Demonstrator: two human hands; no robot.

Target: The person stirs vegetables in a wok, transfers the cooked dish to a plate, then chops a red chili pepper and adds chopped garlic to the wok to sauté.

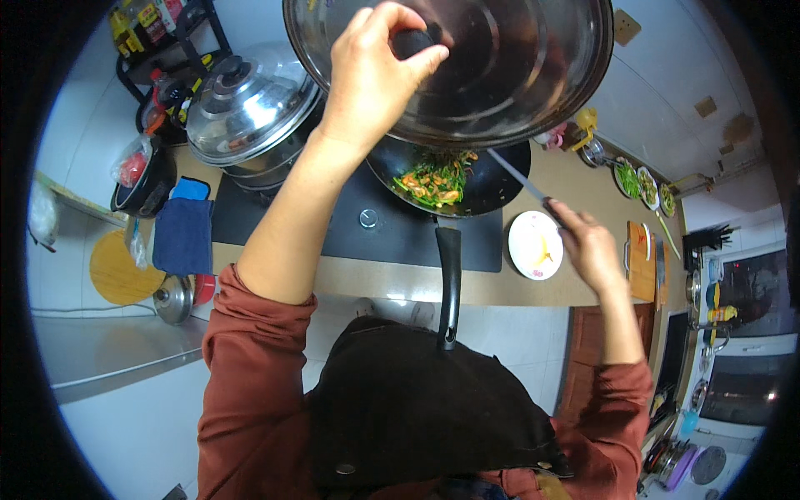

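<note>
My left hand [378,69] grips the black knob of a large glass lid [525,69], holding it raised and tilted over the far side of a black wok [500,187]. In the wok lie chopped green vegetables with pale brown pieces [437,184]. My right hand [587,244] is closed on the dark handle of a metal cooking utensil [515,174]; its shaft runs into the wok and its far end is hidden by the lid. The wok's black handle [449,281] points towards me. A white plate [519,250] with some sauce on it lies right of the wok.
A steel steamer pot with a domed lid [256,106] stands left of the wok on the black cooktop [350,244]. A dark blue cloth [182,236] lies at the left. To the right are a wooden cutting board [640,262], a knife [659,269] and several dishes of food [627,179].
</note>
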